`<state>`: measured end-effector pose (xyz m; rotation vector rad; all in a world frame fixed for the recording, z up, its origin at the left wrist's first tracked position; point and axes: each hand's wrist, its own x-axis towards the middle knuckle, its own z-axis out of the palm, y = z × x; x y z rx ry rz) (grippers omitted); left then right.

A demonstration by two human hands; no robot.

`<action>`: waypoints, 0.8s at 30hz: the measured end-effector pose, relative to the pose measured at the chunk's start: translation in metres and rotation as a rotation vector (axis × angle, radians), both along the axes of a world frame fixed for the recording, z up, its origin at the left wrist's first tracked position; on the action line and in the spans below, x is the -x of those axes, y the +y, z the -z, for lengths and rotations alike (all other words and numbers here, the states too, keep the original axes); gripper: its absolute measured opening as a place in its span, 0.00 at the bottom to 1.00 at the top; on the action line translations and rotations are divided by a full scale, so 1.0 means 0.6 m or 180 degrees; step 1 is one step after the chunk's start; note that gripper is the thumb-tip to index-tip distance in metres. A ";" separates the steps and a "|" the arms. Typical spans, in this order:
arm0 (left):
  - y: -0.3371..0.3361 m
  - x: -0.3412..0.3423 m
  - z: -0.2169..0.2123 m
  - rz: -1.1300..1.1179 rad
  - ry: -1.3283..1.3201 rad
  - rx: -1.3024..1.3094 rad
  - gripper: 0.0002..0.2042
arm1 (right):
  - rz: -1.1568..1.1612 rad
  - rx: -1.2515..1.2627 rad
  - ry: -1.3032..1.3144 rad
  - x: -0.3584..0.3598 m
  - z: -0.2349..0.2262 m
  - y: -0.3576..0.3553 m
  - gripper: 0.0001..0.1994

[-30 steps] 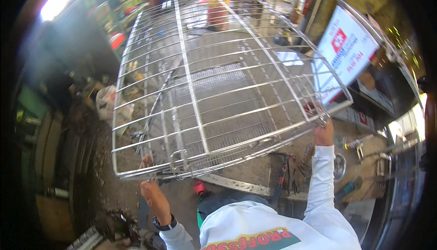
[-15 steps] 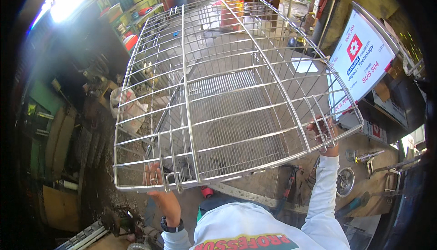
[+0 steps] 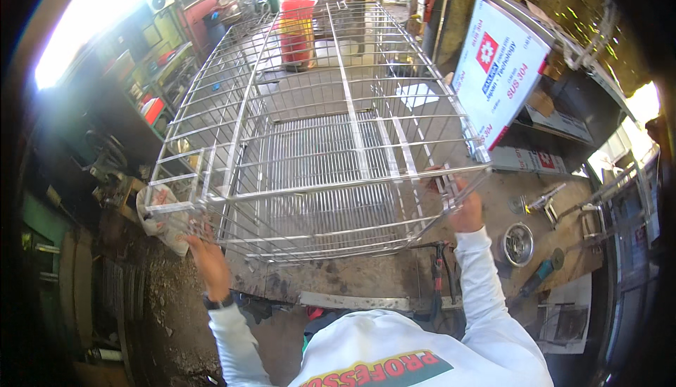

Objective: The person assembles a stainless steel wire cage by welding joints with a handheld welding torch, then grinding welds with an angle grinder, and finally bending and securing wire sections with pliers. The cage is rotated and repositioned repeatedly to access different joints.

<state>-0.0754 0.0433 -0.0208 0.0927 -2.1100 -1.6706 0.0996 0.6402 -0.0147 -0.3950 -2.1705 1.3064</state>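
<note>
A large silvery wire cage (image 3: 317, 161) with a slatted floor spreads out in front of me. My left hand (image 3: 209, 264) is closed on the wires at its near left corner, a dark band on that wrist. At the near right corner my right hand (image 3: 466, 211) grips the upright wires, with some fingers hidden behind the bars. The cage's near side faces me and its far end reaches away across the workspace. Motion slightly blurs the wires around both hands.
On the worktop (image 3: 282, 281) at right lie a metal bowl (image 3: 518, 244) with small pieces, a teal power tool (image 3: 542, 274) and a red-handled tool (image 3: 438, 274). A white printed sheet panel (image 3: 493, 70) leans at right. A sack (image 3: 158, 218) stands at left; a red-and-yellow container (image 3: 297, 35) is beyond.
The cage has tilted, so its near side now shows below the near top edge. My left hand has moved left with its corner. The whole view has shifted right.
</note>
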 end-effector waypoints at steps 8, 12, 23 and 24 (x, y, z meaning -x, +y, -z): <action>-0.013 0.224 -0.243 0.0498 0.0268 -0.0543 0.38 | -0.2410 0.0672 0.0254 -0.058 -0.187 -0.394 0.32; 0.008 0.154 -0.240 0.0232 0.0412 -0.0170 0.37 | -0.2937 0.0393 -0.0025 -0.062 -0.233 -0.400 0.23; 0.162 -0.327 -0.104 -0.0919 -0.0312 0.0932 0.37 | 0.0177 0.0563 0.0896 0.251 -0.098 0.267 0.26; 0.185 -0.333 -0.112 -0.0920 -0.0343 0.1010 0.37 | -0.0155 0.0897 0.0677 0.296 -0.080 0.292 0.26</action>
